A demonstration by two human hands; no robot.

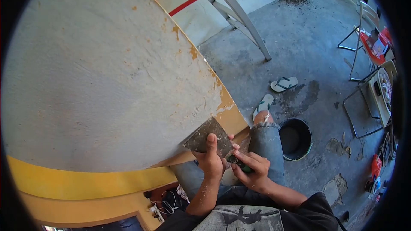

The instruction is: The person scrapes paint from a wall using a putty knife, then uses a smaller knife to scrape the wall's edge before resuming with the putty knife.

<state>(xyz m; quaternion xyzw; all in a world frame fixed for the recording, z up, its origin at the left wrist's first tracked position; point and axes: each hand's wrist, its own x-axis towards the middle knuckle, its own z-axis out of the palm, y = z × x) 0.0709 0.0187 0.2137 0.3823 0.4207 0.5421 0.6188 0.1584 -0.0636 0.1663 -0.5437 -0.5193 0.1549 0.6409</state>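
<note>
A wide scraper blade (198,138), dusty and grey, is held in front of the person's lap, close to the lower corner of the pale, scraped wall surface (107,72). My left hand (210,160) grips the blade, its thumb lying on the flat face and its other fingers mostly hidden behind. My right hand (253,169) is closed around the scraper's dark and green handle (233,159), with its fingertips near where the handle meets the blade.
A black bucket (295,139) stands right of the knee. Flip-flops (284,84) lie on the concrete floor (295,34). A ladder (244,17) stands at the top. Folding chairs (372,47) holding items are at the right. White cables (169,203) hang lower left, below a yellow band (85,184).
</note>
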